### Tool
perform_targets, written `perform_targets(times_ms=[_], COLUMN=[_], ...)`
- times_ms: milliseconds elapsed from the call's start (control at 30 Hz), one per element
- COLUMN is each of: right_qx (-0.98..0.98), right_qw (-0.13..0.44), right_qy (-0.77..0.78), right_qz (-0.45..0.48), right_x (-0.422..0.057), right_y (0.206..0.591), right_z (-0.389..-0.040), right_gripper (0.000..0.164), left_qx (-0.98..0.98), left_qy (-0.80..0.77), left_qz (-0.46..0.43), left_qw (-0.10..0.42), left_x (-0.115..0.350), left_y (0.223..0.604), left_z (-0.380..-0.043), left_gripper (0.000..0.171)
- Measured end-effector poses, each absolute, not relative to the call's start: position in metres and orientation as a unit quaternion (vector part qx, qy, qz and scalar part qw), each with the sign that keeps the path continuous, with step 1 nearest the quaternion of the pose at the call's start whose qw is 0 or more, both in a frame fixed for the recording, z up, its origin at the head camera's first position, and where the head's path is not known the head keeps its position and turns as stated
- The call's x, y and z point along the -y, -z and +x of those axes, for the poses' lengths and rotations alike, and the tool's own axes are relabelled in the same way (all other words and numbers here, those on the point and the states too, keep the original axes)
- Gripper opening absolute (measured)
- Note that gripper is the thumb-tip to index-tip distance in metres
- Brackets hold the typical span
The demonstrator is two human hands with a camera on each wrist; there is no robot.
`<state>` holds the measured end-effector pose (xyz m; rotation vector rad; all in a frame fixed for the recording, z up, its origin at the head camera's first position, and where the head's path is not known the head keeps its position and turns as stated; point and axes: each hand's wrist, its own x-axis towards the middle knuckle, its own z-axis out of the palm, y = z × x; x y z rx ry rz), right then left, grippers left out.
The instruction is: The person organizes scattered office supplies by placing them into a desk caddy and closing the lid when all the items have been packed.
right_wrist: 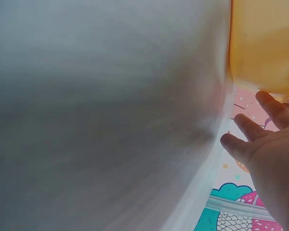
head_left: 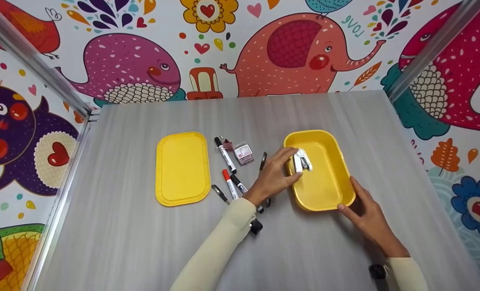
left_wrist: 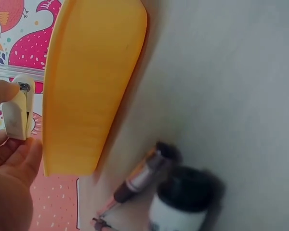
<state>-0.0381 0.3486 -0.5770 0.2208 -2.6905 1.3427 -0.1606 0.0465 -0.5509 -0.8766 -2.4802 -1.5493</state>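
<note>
My left hand (head_left: 275, 173) pinches a small white stapler (head_left: 303, 161) between thumb and fingers at the left rim of a yellow plastic container (head_left: 324, 173). In the left wrist view the stapler (left_wrist: 17, 110) shows beside the container's outer wall (left_wrist: 91, 86), with fingertips below it and the thumb at its upper end. My right hand (head_left: 369, 216) holds the container's near right corner, thumb at the front rim and index finger along the right side. In the right wrist view the other fingers (right_wrist: 250, 127) spread apart, away from the container's wall (right_wrist: 265, 48).
A flat yellow lid (head_left: 183, 169) lies on the left of the grey table (head_left: 122, 234). Between lid and container are a black-capped marker (head_left: 225, 155), a red-capped marker (head_left: 229, 182), a small clear pack (head_left: 244, 154) and several more pens, partly under my left forearm. Patterned walls stand behind.
</note>
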Motion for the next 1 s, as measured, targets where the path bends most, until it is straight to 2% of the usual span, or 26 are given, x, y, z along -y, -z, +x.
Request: perform_targets(times_ms=[267, 633, 1000], right_qx=[0.894, 0.903, 0.905], right_qw=[0.059, 0.043, 0.029], right_qy=[-0.440, -0.425, -0.423], right_qz=[0.066, 0.052, 0.044], right_x=[-0.348, -0.347, -0.346], right_y=[0.576, 0.575, 0.574], right_z=[-0.038, -0.038, -0.038], right_gripper=[0.093, 0.092, 0.092], left_qx=[0.808, 0.810, 0.847], left_qy=[0.501, 0.484, 0.355], left_qz=[-0.306, -0.328, -0.384], left_qw=[0.060, 0.044, 0.091], left_x=[-0.058, -0.069, -0.082], left_y=[0.550, 0.549, 0.550], left_z=[-0.159, -0.159, -0.159], left_gripper=[0.068, 0.066, 0.064])
